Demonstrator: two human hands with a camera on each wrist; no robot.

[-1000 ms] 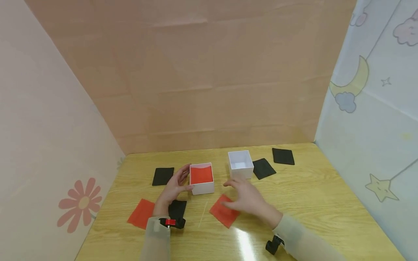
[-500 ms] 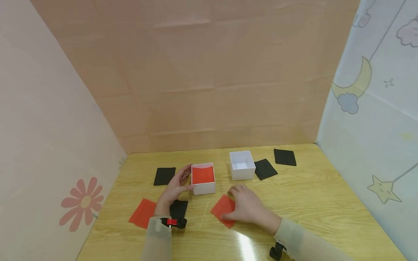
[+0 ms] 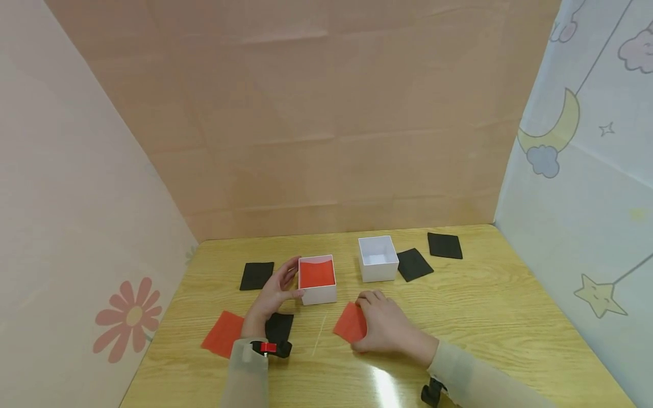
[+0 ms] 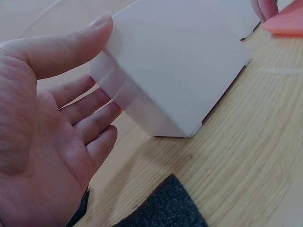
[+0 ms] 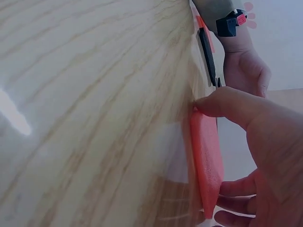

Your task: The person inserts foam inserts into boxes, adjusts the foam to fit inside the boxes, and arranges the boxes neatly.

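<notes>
Red pad (image 3: 350, 324): on the table (image 3: 484, 317), just in front of the box with the red lining, a little to its right; my right hand (image 3: 389, 328) pinches it, thumb and fingers (image 5: 236, 189) curled round its edge.
Box with the red lining (image 3: 317, 279): my left hand (image 3: 273, 294) holds its left side, fingers (image 4: 90, 118) straight and spread, thumb on the near wall.
Black pad (image 3: 278, 327): under my left wrist, front-left of that box.
Second red pad (image 3: 222, 334): further left.
Empty white box (image 3: 378, 258): right of that box, behind.
Black squares: one left (image 3: 257, 275), two right (image 3: 414, 264) (image 3: 445, 245).
</notes>
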